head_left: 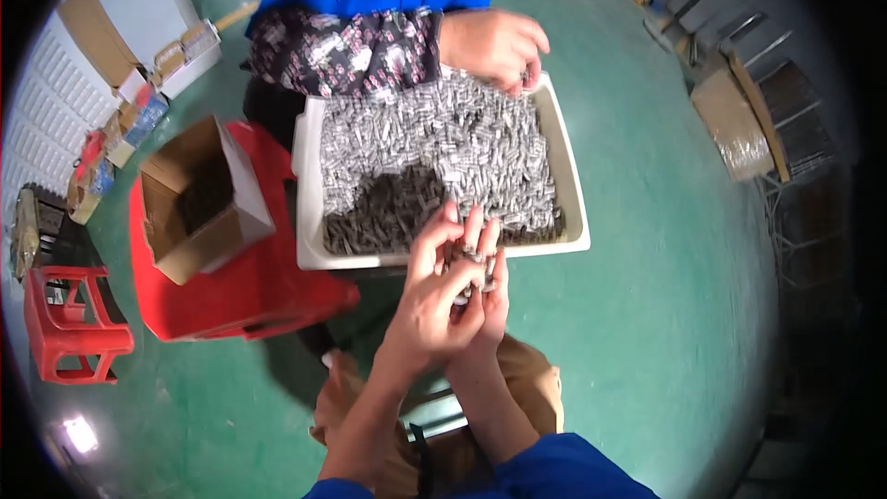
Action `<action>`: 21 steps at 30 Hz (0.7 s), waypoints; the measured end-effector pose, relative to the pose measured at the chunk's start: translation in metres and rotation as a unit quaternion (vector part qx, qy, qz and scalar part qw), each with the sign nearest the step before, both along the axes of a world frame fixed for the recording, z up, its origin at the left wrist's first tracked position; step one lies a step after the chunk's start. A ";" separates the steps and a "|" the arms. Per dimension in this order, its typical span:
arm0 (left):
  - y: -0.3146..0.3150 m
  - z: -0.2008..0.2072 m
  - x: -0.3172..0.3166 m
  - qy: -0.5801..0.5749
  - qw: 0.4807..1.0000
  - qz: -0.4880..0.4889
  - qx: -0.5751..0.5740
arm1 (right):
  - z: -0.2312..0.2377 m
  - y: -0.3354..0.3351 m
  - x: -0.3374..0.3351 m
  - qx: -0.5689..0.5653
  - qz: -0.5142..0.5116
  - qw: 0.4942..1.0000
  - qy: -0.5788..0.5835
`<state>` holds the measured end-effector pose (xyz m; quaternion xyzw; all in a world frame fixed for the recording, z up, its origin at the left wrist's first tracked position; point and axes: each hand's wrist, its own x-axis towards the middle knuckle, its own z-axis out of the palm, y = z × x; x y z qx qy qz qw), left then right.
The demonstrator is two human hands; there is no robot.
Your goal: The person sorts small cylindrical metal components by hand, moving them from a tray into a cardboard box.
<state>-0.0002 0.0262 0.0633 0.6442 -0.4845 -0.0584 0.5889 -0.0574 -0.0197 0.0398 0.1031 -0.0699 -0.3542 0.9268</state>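
Observation:
A white tray (577, 194) holds a heap of small grey metal cylinders (434, 157). My left hand (427, 300) and my right hand (490, 291) are pressed together just below the tray's near rim. Between their fingers they hold a few of the small metal cylinders (469, 268). Across the tray, another person's hand (494, 42) reaches into the far right corner of the heap; that person wears a blue top and a patterned sleeve cover (346, 51).
An open cardboard box (199, 199) rests on a red plastic stool (249, 286) left of the tray. A smaller red stool (69, 323) stands at far left. Cartons and white trays line the upper left. A wrapped box (735, 125) lies right on the green floor.

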 end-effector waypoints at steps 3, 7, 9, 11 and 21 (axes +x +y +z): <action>0.003 0.004 -0.001 0.031 0.999 -0.009 -0.013 | 0.006 0.006 0.009 -0.150 -0.054 0.977 0.143; -0.001 -0.006 0.008 0.059 0.997 -0.039 -0.020 | 0.002 -0.001 0.011 -0.180 -0.033 0.970 0.162; -0.003 0.000 0.015 0.055 0.998 -0.027 0.005 | 0.011 -0.006 0.017 -0.136 -0.004 0.984 0.118; -0.007 0.020 0.020 0.033 0.999 -0.015 0.022 | 0.036 -0.010 0.024 -0.120 -0.020 0.965 0.235; -0.013 0.049 0.050 -0.023 0.996 0.082 -0.018 | 0.051 -0.022 0.062 -0.094 0.048 0.986 0.128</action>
